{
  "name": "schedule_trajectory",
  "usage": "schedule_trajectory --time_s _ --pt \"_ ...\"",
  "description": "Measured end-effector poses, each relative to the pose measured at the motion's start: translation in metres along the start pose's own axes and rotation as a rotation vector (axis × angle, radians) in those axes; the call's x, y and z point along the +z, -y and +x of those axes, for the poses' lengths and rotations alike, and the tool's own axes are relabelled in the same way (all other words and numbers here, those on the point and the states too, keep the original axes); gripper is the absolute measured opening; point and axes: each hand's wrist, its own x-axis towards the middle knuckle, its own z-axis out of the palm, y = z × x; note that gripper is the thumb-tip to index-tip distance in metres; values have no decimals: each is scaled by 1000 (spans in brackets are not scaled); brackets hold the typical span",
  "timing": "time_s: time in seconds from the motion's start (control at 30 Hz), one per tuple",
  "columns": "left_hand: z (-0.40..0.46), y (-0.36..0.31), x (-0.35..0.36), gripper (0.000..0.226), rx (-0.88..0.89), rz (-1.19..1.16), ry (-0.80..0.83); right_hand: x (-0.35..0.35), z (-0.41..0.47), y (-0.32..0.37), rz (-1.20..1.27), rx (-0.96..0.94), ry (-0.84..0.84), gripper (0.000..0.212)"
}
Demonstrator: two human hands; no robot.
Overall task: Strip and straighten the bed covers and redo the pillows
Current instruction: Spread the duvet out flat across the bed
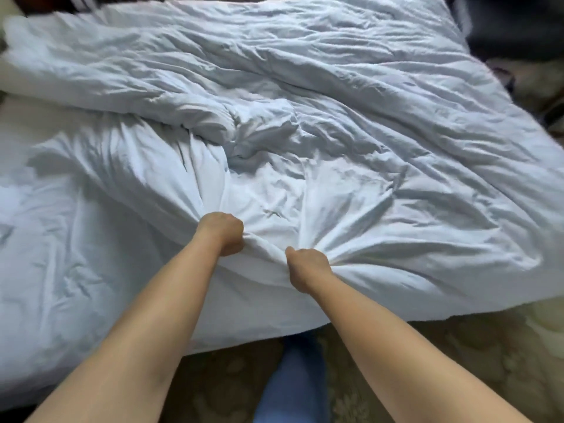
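A rumpled white duvet (320,117) covers most of the bed, bunched in folds across the middle and hanging over the near right edge. My left hand (222,232) grips a gathered fistful of its near edge. A short way to the right, my right hand (306,268) grips another bunch, and creases fan out from both fists. The white bottom sheet (55,254) lies bare on the left part of the mattress. No pillow is clearly visible.
Patterned beige carpet (473,361) runs along the near side of the bed, where my leg in blue trousers (293,389) stands. Dark furniture (518,22) sits past the bed's far right corner.
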Motion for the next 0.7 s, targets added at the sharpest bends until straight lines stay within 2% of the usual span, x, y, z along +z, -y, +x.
schedule_trajectory --time_s 0.17,0.37,0.53,0.7 --pt "-100 -36 19 36 -35 -73 -6 13 -84 19 -122 -12 -14 30" --pt "-207 -87 77 33 -15 -136 59 62 -180 45 -220 -58 21 30" --pt "-269 -85 101 31 -20 -170 87 87 -219 84 -257 -95 44 30" --pt "-287 -73 77 31 -18 -228 -4 57 -234 95 -264 19 0 35"
